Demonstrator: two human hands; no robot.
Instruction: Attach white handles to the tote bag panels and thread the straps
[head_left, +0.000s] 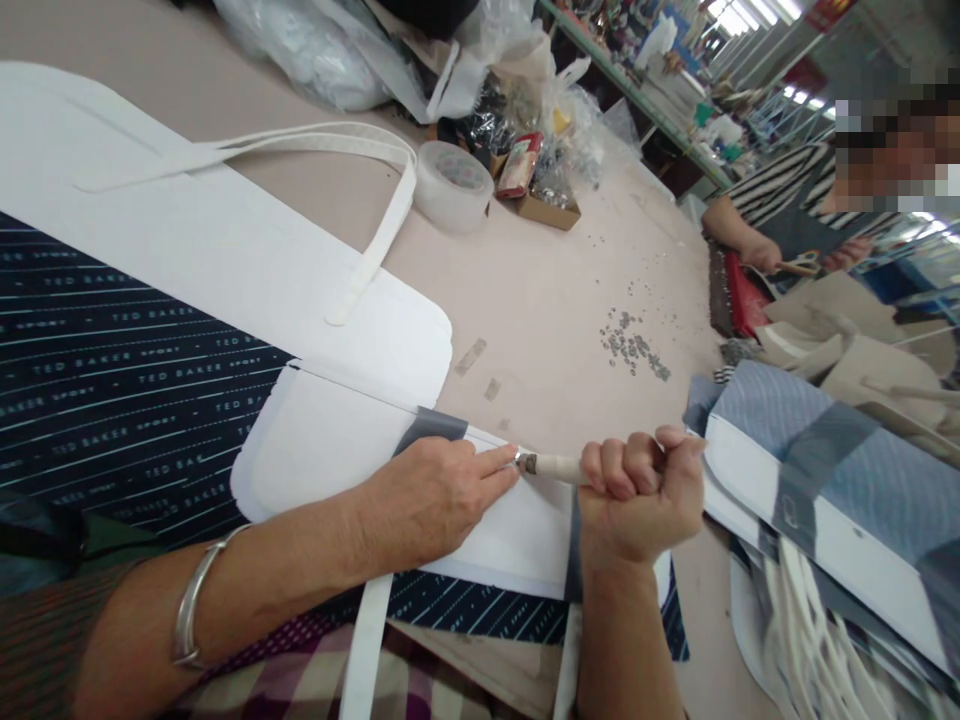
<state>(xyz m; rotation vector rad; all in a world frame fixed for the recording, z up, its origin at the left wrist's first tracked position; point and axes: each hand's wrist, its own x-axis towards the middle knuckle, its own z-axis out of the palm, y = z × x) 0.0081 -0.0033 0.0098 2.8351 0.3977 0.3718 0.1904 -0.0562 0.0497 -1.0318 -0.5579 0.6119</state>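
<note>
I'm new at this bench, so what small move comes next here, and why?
Probably shift the left index finger slightly back from the metal tip of the white-handled tool in the right fist: the fingertip sits beside it over the white panel, so a slip could catch it.

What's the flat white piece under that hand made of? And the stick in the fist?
The flat white rounded-corner panel looks like stiff coated fabric or synthetic sheet: matte, with crisp cut edges, though I can't be sure. The off-white tool handle looks wrapped in tape or cloth, dull-surfaced. Its tip shines like metal.
</note>
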